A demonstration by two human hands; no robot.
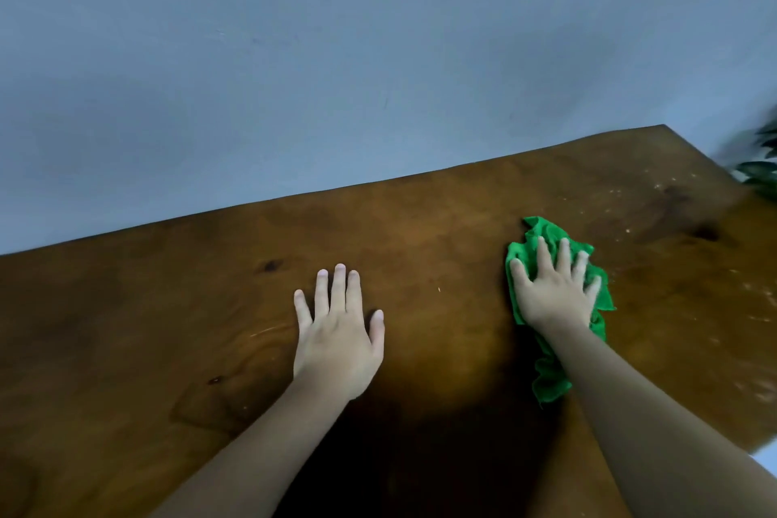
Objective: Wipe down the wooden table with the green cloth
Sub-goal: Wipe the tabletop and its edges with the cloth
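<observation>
The wooden table (168, 328) fills the lower half of the head view, dark brown with knots and pale specks toward its right side. A crumpled green cloth (542, 233) lies on it right of centre. My right hand (555, 290) presses flat on top of the cloth, fingers spread, with cloth showing beyond the fingertips and trailing back under the forearm. My left hand (336, 332) rests flat on the bare wood to the left of the cloth, fingers apart, holding nothing.
A plain blue-grey wall (336, 55) runs directly behind the table's far edge. Dark green plant leaves (761, 168) reach in at the right edge of view, by the table's far right corner. White crumbs and smears (656, 189) dot the wood to the right of the cloth.
</observation>
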